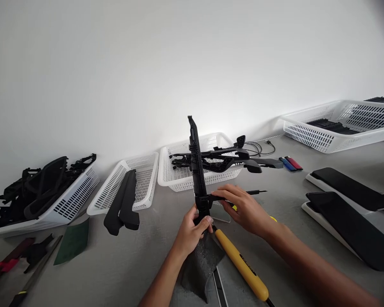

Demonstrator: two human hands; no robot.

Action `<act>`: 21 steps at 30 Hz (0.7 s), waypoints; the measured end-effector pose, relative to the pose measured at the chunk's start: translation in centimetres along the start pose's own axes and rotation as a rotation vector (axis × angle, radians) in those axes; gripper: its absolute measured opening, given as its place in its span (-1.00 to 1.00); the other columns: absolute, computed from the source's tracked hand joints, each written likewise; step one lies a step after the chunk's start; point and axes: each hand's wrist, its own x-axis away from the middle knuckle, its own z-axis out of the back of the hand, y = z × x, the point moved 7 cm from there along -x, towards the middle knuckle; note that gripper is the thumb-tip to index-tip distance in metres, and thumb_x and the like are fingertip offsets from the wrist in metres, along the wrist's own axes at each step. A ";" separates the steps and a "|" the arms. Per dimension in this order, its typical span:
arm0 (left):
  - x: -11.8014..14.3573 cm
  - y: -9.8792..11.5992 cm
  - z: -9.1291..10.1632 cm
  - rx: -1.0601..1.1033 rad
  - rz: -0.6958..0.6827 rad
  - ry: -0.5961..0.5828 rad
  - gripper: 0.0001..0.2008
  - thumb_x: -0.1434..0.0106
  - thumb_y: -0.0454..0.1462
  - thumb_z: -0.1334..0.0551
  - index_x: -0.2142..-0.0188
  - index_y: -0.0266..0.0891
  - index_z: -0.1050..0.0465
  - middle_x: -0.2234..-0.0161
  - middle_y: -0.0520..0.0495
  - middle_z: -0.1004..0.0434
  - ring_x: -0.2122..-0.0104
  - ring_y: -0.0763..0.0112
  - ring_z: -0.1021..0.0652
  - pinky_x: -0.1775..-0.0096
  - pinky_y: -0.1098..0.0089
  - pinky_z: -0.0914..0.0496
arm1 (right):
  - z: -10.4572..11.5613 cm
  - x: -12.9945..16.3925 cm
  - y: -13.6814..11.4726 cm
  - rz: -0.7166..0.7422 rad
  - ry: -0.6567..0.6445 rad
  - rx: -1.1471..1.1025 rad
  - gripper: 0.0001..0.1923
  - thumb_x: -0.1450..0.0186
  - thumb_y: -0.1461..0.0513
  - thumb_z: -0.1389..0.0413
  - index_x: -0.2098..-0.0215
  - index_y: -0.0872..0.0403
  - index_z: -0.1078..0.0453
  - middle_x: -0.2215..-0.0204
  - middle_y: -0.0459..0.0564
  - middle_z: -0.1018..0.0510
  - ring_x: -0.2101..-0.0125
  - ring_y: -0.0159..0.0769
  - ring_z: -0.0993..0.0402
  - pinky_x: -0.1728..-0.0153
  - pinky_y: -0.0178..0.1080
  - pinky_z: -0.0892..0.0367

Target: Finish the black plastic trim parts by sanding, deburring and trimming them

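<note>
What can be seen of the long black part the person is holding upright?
The long black part is a narrow, matte, plastic-looking strip with ribs and notches, standing nearly upright over the grey table. The left hand grips its lower end; the right hand touches a short arm jutting from its base. Its top rises in front of the middle white basket.
</note>
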 end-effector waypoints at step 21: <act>-0.3 0.0 0.1 0.042 0.021 -0.016 -0.25 -0.30 0.19 -0.37 -0.27 -0.24 -0.40 0.48 0.05 -0.49 0.55 0.46 -0.39 0.54 0.46 -0.12 | -1.0 0.6 0.2 0.038 -0.058 -0.031 -0.37 -0.38 0.50 0.07 -0.29 -0.08 -0.39 -0.02 0.09 -0.58 0.03 -0.11 -0.58 0.07 -0.06 -0.60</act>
